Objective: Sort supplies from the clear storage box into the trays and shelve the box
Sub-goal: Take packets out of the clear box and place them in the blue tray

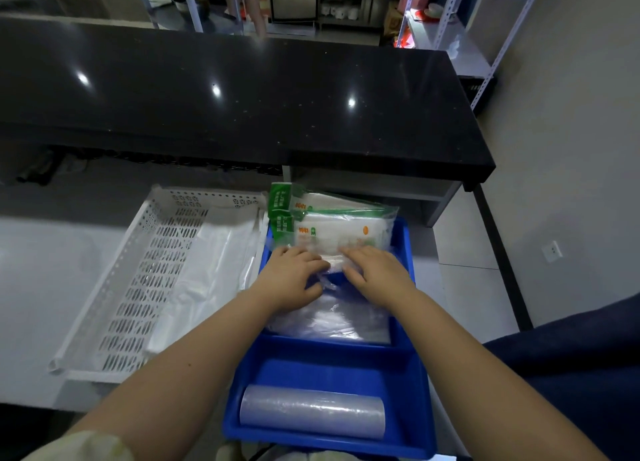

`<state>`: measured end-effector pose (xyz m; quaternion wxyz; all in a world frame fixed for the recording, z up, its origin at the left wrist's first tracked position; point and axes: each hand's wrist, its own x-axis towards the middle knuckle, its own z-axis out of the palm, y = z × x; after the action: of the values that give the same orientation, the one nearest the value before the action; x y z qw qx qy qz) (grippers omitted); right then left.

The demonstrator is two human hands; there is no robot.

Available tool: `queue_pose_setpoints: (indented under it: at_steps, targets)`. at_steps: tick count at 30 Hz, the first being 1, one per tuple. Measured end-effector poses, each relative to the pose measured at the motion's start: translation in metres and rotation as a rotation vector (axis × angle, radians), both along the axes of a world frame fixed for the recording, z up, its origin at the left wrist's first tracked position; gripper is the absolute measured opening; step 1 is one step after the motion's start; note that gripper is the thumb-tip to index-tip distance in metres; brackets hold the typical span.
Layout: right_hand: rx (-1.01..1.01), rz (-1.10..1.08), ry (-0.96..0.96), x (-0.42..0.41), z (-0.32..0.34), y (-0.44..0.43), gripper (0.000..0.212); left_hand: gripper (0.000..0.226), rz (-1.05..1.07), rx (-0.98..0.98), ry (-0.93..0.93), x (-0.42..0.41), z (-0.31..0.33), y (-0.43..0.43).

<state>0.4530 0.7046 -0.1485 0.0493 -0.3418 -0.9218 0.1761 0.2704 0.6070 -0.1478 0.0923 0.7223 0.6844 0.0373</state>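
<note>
**Tally at the trays**

Two hands in shot: left hand [294,277], right hand [374,273]. On to the trays. There's one white perforated tray [138,263], and beside it the blue tray [426,408], which shows two sections, though whether that's one tray or two I can't tell. Now the green-printed packs [339,232] — two, one lying on the other. One roll of clear film [311,410]. One pile of clear bags [332,318] in the blue, one spread of white plastic sheeting [214,259] in the white. One black counter [242,96] behind.
</note>
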Motion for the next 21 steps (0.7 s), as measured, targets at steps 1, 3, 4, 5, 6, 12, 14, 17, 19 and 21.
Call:
queue_pose_setpoints:
  at_steps: [1, 3, 4, 5, 6, 12, 14, 17, 19, 21]
  targets:
    - [0.055, 0.013, 0.052, 0.005, 0.002, -0.002, 0.043, 0.049, 0.017, -0.014, 0.015, -0.001, -0.002, 0.001]
    - [0.152, 0.047, 0.111, 0.014, 0.001, -0.009, 0.045, 0.052, 0.041, -0.042, 0.033, -0.001, -0.003, 0.002]
    - [0.172, 0.069, 0.097, 0.016, -0.002, -0.012, 0.049, 0.054, 0.048, -0.057, 0.029, -0.001, -0.004, 0.002]
    - [0.149, 0.078, 0.034, 0.017, -0.005, -0.015, 0.054, 0.055, 0.053, -0.073, 0.019, -0.001, -0.004, 0.002]
    - [0.095, 0.059, -0.049, 0.017, -0.006, -0.017, 0.056, 0.055, 0.055, -0.084, 0.004, 0.0, -0.003, 0.003]
    - [-0.142, -0.094, -0.215, 0.008, -0.005, -0.011, 0.053, 0.034, 0.05, -0.152, -0.127, 0.003, -0.005, 0.006]
    - [-0.175, -0.104, -0.236, 0.006, -0.001, -0.012, 0.049, 0.029, 0.048, -0.161, -0.145, 0.002, -0.005, 0.006]
    - [-0.228, -0.125, -0.241, 0.007, 0.013, -0.006, 0.046, 0.042, 0.056, -0.145, -0.181, -0.003, 0.0, 0.007]
    - [-0.202, -0.119, -0.22, 0.011, 0.022, -0.002, 0.047, 0.049, 0.056, -0.071, -0.134, -0.008, 0.007, 0.007]
    - [-0.109, -0.099, -0.129, 0.015, 0.027, 0.0, 0.043, 0.051, 0.067, 0.036, -0.089, -0.013, 0.014, 0.006]
